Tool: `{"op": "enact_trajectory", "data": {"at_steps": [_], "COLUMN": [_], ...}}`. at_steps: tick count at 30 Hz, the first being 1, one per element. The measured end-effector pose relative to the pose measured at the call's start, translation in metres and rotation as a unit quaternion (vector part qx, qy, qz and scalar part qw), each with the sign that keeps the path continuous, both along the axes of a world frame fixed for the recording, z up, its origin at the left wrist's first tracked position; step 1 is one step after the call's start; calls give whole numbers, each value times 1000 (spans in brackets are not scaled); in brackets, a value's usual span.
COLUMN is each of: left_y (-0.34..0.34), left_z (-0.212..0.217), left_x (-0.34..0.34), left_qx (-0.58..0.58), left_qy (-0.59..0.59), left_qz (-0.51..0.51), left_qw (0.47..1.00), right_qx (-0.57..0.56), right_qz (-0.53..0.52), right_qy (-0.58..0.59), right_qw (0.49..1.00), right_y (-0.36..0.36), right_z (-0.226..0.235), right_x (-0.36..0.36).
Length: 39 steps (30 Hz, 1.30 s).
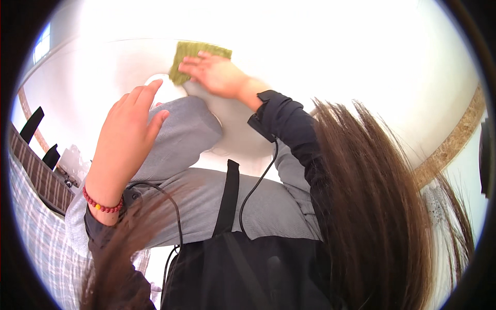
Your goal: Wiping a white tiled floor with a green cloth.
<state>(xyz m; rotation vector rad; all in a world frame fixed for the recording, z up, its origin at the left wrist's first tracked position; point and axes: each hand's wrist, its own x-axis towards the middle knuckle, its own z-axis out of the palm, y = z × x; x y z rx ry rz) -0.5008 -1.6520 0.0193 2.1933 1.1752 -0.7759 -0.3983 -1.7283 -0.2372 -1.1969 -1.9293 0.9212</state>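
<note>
Green cloth point(192, 58) flat under right hand point(217, 74), long axis left-right.

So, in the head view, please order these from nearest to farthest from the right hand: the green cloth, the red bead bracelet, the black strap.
1. Green cloth: under the right hand, touching, at top.
2. Black strap: lower middle, on the grey garment.
3. Red bead bracelet: on the left wrist, lower left.

dark sleeves, red bead bracelet point(102, 205), long brown hair point(372, 206)

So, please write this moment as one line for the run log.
right hand: flat on green cloth | cloth: on white surface | left hand: open, holds nothing
</note>
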Motion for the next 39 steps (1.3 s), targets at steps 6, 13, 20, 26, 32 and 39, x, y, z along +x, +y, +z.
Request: {"op": "enact_trajectory", "data": {"at_steps": [6, 13, 20, 26, 32, 39], "left_y": [-1, 2, -2, -5, -7, -5], "left_z": [4, 3, 0, 3, -2, -2], "left_x": [7, 22, 21, 12, 8, 5], "left_qx": [40, 4, 7, 10, 22, -13], "left_qy": [-34, -10, -2, -2, -23, 9], "left_qz": [-27, -26, -34, -27, -27, -1], "left_qw": [998, 1000, 999, 1000, 999, 1000], "right_qx": [-43, -187, -309, -542, -481, -318], "right_qz": [117, 240, 306, 135, -8, -30], "right_qy": [25, 18, 15, 191, 327, 299], "right_qw": [992, 952, 900, 807, 813, 899], "right_y": [-33, -73, -92, -75, 2, 75], "right_z": [7, 27, 36, 45, 80, 55], "right_x": [11, 52, 62, 110, 154, 97]}}
